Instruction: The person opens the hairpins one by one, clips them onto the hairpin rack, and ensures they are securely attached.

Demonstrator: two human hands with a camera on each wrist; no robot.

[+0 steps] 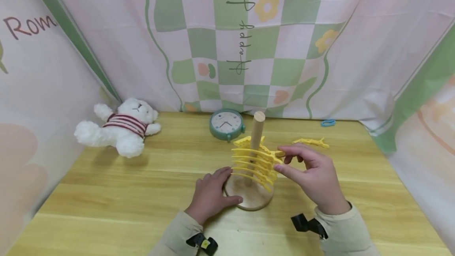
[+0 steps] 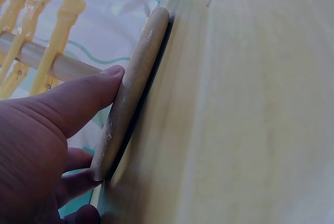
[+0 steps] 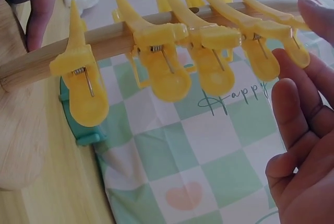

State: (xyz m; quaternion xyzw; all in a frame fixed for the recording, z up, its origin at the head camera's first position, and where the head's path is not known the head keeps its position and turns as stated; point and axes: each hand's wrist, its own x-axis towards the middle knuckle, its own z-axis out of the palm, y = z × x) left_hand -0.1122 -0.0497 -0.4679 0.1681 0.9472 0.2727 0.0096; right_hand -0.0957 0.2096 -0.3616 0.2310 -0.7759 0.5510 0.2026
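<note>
A wooden stand with a round base [image 1: 254, 200] and an upright post [image 1: 257, 129] stands on the table. Several yellow alligator hair clips [image 3: 167, 72] are clipped along the post, one above another, with more on its far side. At the top of the near row, my right hand [image 1: 318, 175] pinches the handle end of a yellow hair clip [image 1: 278, 154] between thumb and fingers. My left hand [image 1: 210, 193] holds the left edge of the base. In the left wrist view, the thumb [image 2: 99, 85] presses the base while the other fingers lie at its rim.
One more yellow hair clip [image 1: 313, 142] lies on the table behind my right hand. A teal clock [image 1: 226, 125] lies behind the stand. At the back right is a small blue clip-like thing [image 1: 328, 123]; a white plush toy [image 1: 124, 127] sits at the left, before the curtains.
</note>
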